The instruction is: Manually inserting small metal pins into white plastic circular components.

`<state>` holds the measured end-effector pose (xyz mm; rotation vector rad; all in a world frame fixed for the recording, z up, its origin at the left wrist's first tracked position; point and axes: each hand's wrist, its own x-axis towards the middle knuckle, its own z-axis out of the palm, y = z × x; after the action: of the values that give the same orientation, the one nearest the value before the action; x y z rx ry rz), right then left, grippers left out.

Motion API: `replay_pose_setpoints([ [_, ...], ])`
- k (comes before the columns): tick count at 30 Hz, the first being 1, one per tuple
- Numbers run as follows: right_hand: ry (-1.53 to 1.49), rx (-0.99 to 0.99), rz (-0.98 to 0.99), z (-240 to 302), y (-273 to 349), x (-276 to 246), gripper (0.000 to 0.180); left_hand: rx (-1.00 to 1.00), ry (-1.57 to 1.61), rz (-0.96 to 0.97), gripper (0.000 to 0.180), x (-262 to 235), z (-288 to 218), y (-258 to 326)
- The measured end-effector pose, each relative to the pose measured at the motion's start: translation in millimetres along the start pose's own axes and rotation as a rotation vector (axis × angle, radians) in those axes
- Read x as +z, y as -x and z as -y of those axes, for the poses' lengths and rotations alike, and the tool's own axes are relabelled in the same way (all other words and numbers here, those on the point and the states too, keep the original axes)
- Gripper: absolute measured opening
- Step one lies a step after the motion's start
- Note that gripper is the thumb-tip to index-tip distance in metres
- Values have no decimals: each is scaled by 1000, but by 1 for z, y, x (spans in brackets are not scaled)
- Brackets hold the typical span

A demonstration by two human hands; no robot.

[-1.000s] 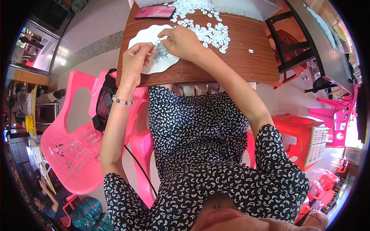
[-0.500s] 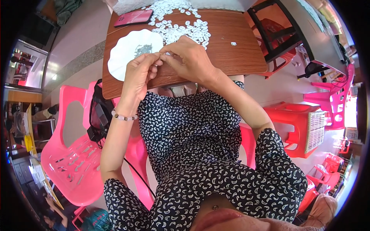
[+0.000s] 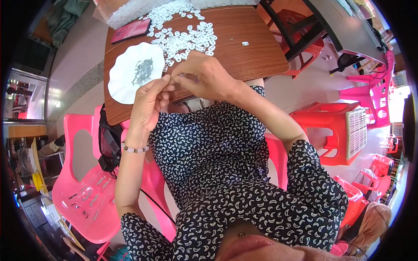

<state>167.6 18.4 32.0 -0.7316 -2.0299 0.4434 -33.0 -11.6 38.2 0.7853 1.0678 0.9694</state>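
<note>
My left hand (image 3: 151, 99) and my right hand (image 3: 204, 76) meet fingertip to fingertip over the near edge of a brown wooden table (image 3: 237, 26). Both are closed in a pinch, and whatever lies between the fingertips is too small to make out. Just beyond my left hand sits a white scalloped plate (image 3: 119, 80) bearing a heap of tiny grey-green pieces (image 3: 143, 71). Past my right hand spreads a pile of small white oval pieces (image 3: 185, 41), each with two dark holes or marks. One such white piece (image 3: 245, 43) lies alone to the right.
A pink flat case or phone (image 3: 130, 31) rests at the table's far left, beside clear plastic bags (image 3: 135, 11). A pink chair (image 3: 85, 200) holding a black bag (image 3: 109, 143) stands at my left. Red stools (image 3: 326, 130) stand to the right.
The view has shifted and turned slightly, so the table and plate appear further left and tilted. My hands stay pinched together, now a little clear of the plate, with its grey-green heap more exposed.
</note>
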Motion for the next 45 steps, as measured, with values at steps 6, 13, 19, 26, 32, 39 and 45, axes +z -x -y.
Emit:
replay_pose_setpoints([
  [6,-18,1,50,-2,2,-3,10,-60,81,38,17,-2,3,1],
  [13,-89,126,-9,-4,5,-1,21,48,23,-35,15,1,9,0],
  [19,-210,383,-36,-14,1,-17,22,121,-168,49,16,7,21,-11],
  [26,-264,580,-3,-28,9,-30,24,174,-178,63,15,13,29,-24],
  [32,-283,622,29,-29,23,-37,23,170,-180,22,16,11,32,-24],
  [39,-471,640,-51,-21,26,-35,23,176,-165,15,18,22,28,-18],
  [45,-583,664,-27,-8,24,-35,23,194,-138,24,18,32,24,-11],
])
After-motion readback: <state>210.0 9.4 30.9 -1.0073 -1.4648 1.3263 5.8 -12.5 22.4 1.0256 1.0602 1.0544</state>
